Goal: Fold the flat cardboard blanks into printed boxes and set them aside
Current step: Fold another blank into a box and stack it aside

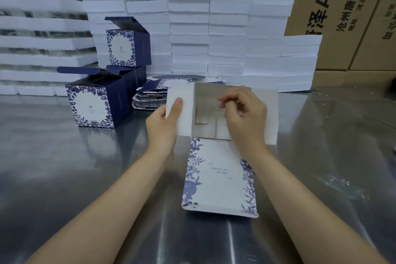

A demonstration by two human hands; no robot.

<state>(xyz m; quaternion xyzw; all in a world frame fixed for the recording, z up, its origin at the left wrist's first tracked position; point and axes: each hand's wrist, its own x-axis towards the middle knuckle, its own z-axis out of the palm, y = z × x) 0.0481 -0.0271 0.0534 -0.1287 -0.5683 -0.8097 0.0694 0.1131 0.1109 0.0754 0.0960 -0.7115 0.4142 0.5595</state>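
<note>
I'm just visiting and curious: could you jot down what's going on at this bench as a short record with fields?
Activity: a person is folding a printed cardboard box by hand
Left hand: thumb pinches the box's white side flap
Right hand: fingers curled inside the open box, at the bottom flaps
Finished boxes: three visible at left, one stacked on top, lids up
Flat blanks: a pile behind the hands
Backdrop: stacked white foam slabs, brown cartons behind
Surface: shiny metal table
</note>
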